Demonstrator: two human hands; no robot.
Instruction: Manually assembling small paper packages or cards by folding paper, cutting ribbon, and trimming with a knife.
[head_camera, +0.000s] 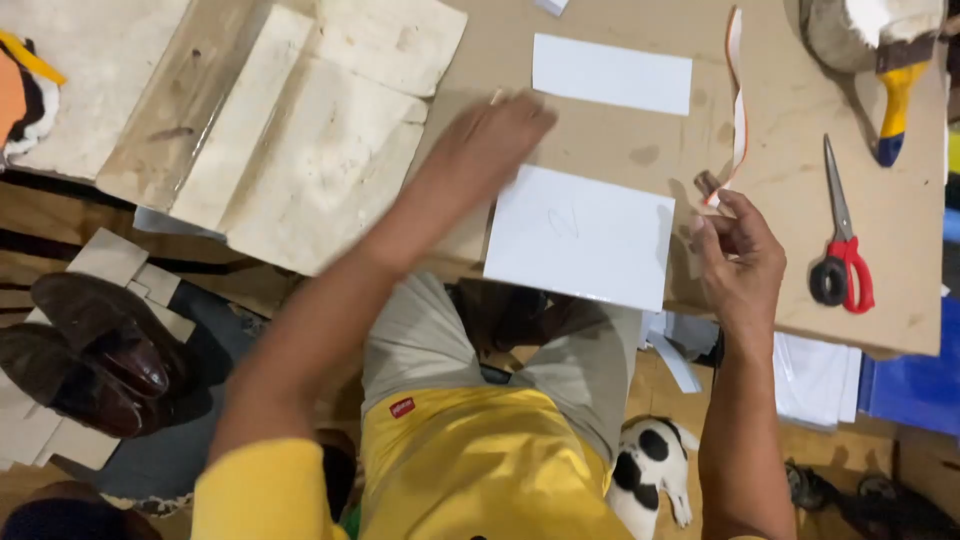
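At frame centre, the left hand (495, 135) presses flat, fingers released, steadying the white card (580, 238). The right hand (738, 255) pinches a thin strip (738, 110), lifting it clear of the board (800, 200).

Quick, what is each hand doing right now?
Left hand: blurred, lies flat and open on the brown board beside the white sheet, holding nothing.
Right hand: closed, pinching a thin paper strip.

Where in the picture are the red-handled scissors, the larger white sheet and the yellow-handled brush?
red-handled scissors (843, 262): head view, on the pivot above the handles.
larger white sheet (580, 238): head view, middle of the sheet.
yellow-handled brush (896, 100): head view, on the yellow handle.
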